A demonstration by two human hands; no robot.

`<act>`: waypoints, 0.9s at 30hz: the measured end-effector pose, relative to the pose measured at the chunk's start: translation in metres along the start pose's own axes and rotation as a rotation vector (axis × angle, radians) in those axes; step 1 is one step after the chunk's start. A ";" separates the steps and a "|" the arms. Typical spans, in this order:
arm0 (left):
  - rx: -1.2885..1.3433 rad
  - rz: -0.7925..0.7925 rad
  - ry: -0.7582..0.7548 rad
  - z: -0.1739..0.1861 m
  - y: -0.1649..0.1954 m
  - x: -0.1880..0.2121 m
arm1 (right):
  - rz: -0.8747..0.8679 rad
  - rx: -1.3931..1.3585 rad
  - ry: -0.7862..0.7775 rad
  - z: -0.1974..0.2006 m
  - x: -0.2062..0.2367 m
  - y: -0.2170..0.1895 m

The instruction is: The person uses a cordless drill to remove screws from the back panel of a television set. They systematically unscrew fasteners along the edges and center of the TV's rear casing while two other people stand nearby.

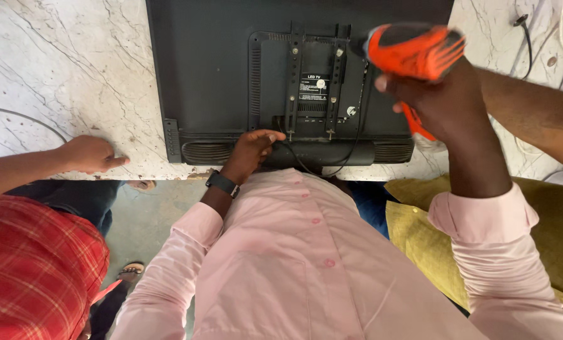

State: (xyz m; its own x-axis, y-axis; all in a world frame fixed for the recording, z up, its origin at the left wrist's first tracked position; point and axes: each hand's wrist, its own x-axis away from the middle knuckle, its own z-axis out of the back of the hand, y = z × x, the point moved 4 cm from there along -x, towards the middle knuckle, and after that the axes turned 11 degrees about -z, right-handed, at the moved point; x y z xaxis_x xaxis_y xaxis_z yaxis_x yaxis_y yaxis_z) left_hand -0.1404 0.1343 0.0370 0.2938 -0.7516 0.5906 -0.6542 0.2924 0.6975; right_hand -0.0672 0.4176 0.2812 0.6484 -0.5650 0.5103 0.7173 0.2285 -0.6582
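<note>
Head view, looking down. A black TV [218,75] lies face down on a marble table [61,69], its lower edge at the table's near edge and against the person's pink shirt [294,252]. The right hand [442,101] is clamped round the grip of an orange drill [413,50], raised above the TV's right half and blurred; its bit cannot be made out. The left hand [251,151], a watch [222,183] on its wrist, rests at the TV's lower edge, fingers curled loosely together and touching a black cable [313,169] just below the twin mount rails [313,82]. Likely risks, as a judgement: the drill could slip off a small screw and mark the back cover, since it is held one-handed and high; the cable, looped beneath the rails, could snag; the TV could slide toward the edge, as only the left hand steadies it. A second person in a red checked shirt [35,264] rests a hand [89,154] on the table left of the TV, clear of it. Another arm [533,113] crosses at right, close behind the drill, crowding that side. Wires [527,31] lie at far right.
</note>
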 end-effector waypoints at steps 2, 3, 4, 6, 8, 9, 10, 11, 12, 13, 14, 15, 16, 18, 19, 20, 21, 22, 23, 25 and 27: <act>-0.003 -0.001 0.001 0.001 -0.001 -0.001 | -0.121 -0.209 -0.040 -0.001 -0.003 0.000; -0.003 -0.002 0.001 0.001 -0.002 -0.001 | -0.132 -0.206 -0.016 -0.001 -0.004 -0.001; -0.005 -0.006 0.002 0.001 -0.002 -0.001 | -0.143 -0.203 0.006 -0.001 -0.004 -0.003; -0.010 -0.012 0.004 0.001 -0.003 -0.001 | -0.161 -0.072 0.011 -0.002 -0.006 -0.006; -0.015 -0.019 -0.004 0.002 -0.002 0.000 | -0.234 0.018 0.018 -0.004 -0.007 -0.007; -0.018 -0.022 -0.009 0.002 -0.002 0.000 | -0.298 0.043 0.025 -0.004 -0.007 -0.006; -0.003 -0.026 -0.012 0.002 -0.002 0.001 | -0.361 0.068 0.031 -0.004 -0.007 -0.005; 0.010 -0.029 -0.015 0.001 -0.001 0.001 | -0.292 0.062 0.025 -0.004 -0.007 -0.009; 0.023 -0.034 -0.017 0.001 0.000 0.003 | -0.222 0.054 0.019 -0.005 -0.008 -0.013; 0.018 -0.028 -0.017 0.001 0.000 0.003 | -0.152 0.047 0.014 -0.005 -0.008 -0.017; 0.012 -0.022 -0.016 0.001 0.000 0.004 | -0.144 0.031 0.000 -0.006 -0.008 -0.019; 0.007 -0.016 -0.016 0.002 0.000 0.005 | -0.136 0.016 -0.014 -0.006 -0.008 -0.021; 0.008 -0.017 -0.012 0.001 0.000 0.005 | -0.128 0.000 -0.029 -0.007 -0.007 -0.022; 0.008 -0.018 -0.006 0.002 -0.001 0.006 | -0.117 -0.031 -0.030 -0.006 -0.007 -0.024; 0.011 -0.022 -0.008 0.002 -0.001 0.006 | -0.111 -0.046 -0.030 -0.006 -0.006 -0.025; 0.015 -0.026 -0.009 0.002 -0.001 0.006 | -0.107 -0.052 -0.036 -0.006 -0.005 -0.026; 0.018 -0.029 -0.010 0.002 -0.002 0.006 | -0.104 -0.059 -0.042 -0.005 -0.005 -0.027; 0.023 -0.029 -0.010 0.003 -0.003 0.006 | -0.102 -0.065 -0.048 -0.005 -0.004 -0.027; 0.028 -0.030 -0.009 0.003 -0.003 0.006 | -0.109 -0.049 -0.037 -0.004 -0.002 -0.027; 0.028 -0.029 -0.007 0.003 -0.003 0.005 | -0.121 -0.020 -0.016 -0.002 0.000 -0.027; 0.020 -0.021 -0.006 0.002 -0.001 0.005 | -0.095 -0.075 -0.026 0.000 0.004 -0.027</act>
State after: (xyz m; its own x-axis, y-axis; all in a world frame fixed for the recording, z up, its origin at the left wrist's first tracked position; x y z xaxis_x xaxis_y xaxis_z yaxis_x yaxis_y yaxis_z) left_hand -0.1399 0.1290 0.0378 0.3033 -0.7607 0.5738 -0.6617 0.2652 0.7013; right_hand -0.0844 0.4093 0.3009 0.5855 -0.5602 0.5860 0.7553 0.1146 -0.6452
